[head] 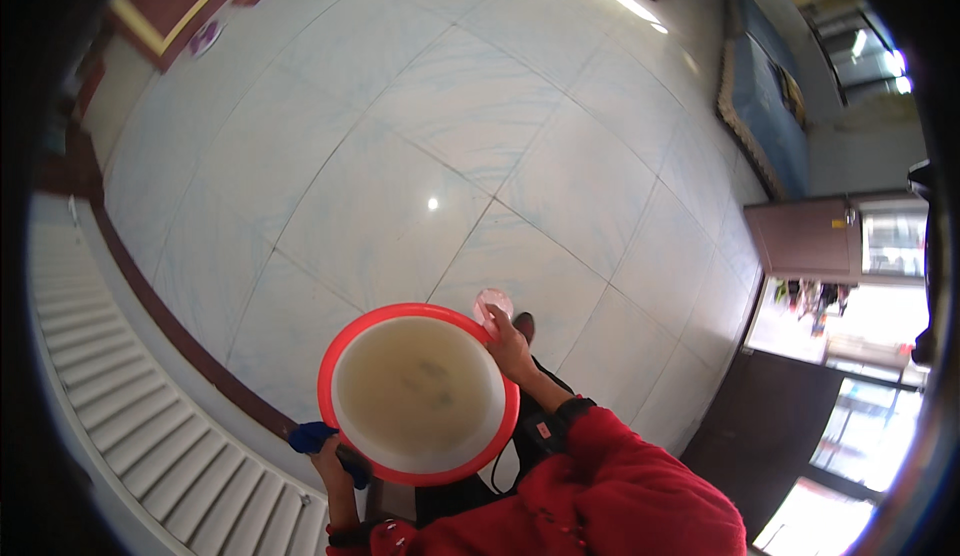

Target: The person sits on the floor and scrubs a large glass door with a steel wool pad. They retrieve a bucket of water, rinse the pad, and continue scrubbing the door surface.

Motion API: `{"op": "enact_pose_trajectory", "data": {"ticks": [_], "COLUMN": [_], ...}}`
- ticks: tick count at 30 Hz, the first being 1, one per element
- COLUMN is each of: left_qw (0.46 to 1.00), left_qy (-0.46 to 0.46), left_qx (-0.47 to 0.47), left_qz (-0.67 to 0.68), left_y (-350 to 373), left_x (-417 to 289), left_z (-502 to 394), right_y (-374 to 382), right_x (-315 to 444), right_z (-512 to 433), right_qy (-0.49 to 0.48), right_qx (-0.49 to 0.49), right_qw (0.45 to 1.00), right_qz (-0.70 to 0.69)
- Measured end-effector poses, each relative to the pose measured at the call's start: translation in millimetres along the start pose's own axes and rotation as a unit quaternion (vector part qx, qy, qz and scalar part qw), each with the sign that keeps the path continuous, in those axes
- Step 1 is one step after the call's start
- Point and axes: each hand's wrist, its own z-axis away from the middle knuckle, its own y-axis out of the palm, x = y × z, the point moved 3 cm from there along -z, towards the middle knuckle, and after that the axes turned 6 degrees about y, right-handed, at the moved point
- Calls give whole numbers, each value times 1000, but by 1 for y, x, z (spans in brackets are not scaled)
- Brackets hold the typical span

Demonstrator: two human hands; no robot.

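A round basin with a red rim [328,346] and white inside holds cloudy, brownish water with a few dark bits in it. My left hand [328,460] grips the basin's lower left edge together with a dark blue cloth [312,437]. At the upper right of the rim, my right hand [510,346] holds the basin, and a translucent pink object [493,304], perhaps a small cup or container, is at its fingertips. The undersides of both hands are hidden.
A white radiator [150,421] runs along the left wall. Pale floor tiles [465,151] spread ahead. A dark red cabinet [172,0] stands at the upper left, a blue-covered bed or couch [765,120] at the upper right. A brown door [802,237] stands ajar at the right.
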Motion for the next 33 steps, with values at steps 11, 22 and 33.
{"op": "enact_pose_trajectory", "data": {"ticks": [11, 22, 33], "left_qw": [985, 927, 835], "left_qy": [5, 54, 28], "left_qx": [67, 321, 454], "left_qz": [-159, -186, -309], "left_y": [230, 542, 838], "left_x": [-41, -5, 86], "left_z": [107, 238, 425], "right_y": [-203, -477, -705], "right_x": [-126, -257, -415], "right_z": [19, 37, 87], "right_qy": [67, 144, 224], "right_qx": [-117, -302, -425], "right_qw": [981, 922, 841], "right_qz": [-141, -194, -250]}}
